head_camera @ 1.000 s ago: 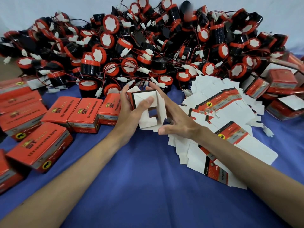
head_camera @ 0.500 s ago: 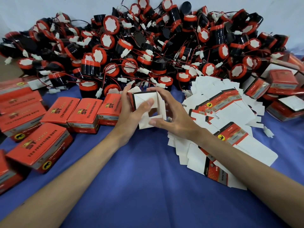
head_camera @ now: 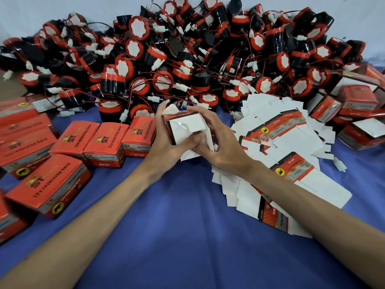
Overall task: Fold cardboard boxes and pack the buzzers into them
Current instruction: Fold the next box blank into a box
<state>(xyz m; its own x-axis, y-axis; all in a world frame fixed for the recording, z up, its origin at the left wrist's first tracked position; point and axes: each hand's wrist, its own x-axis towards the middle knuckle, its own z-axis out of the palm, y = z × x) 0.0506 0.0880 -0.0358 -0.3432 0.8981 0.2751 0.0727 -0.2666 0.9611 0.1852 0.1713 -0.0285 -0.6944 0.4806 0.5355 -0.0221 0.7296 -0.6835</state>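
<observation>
I see both hands gripping the half-folded box (head_camera: 185,127): left hand (head_camera: 166,140) around its side, right hand (head_camera: 216,142) pinching a flap, buzzers (head_camera: 187,59) heaped behind.

Box (head_camera: 185,124) far side hidden; leftmost closed boxes (head_camera: 8,222) cut by edge, print probably blurred.

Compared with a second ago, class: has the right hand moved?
Yes. The right hand has swung its thumb left and up, away from the flat cartons, to meet the left hand on the box; its wrist has barely shifted.
</observation>
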